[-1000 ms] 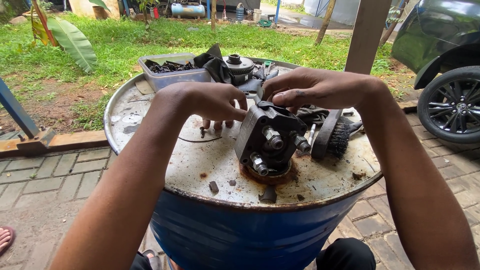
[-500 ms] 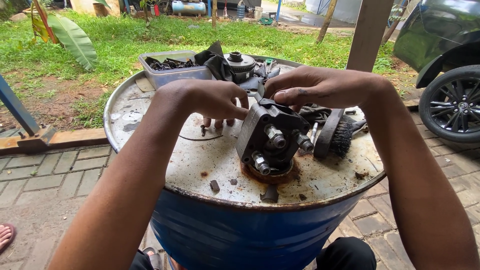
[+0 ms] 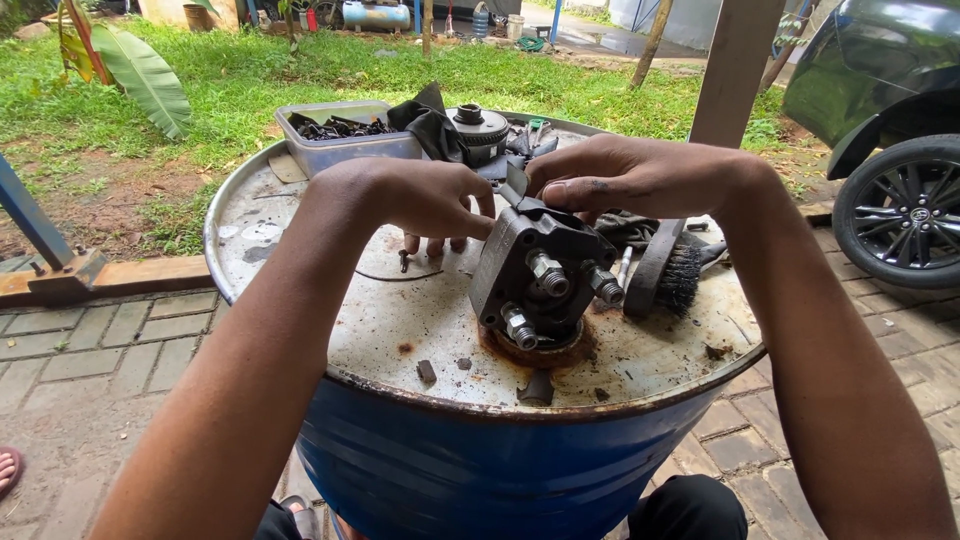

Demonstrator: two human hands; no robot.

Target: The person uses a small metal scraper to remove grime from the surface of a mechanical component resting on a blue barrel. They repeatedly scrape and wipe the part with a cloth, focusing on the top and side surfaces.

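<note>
In the middle of the frame, the metal pump body (image 3: pixel 540 285) stands on the rusty drum top (image 3: pixel 300 250). Both hands, left hand (image 3: pixel 420 200) and right hand (image 3: pixel 630 178), have fingers closed on its upper edge (grip firm, keep it upright).

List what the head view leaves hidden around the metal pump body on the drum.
- Left hand: its fingertips curl under, so their contact is hidden.
- Right hand: covers the top of the metal pump body.
- Plastic tray: its dark contents are too small to identify.
- Wire brush: the right wrist hides its upper end.
</note>
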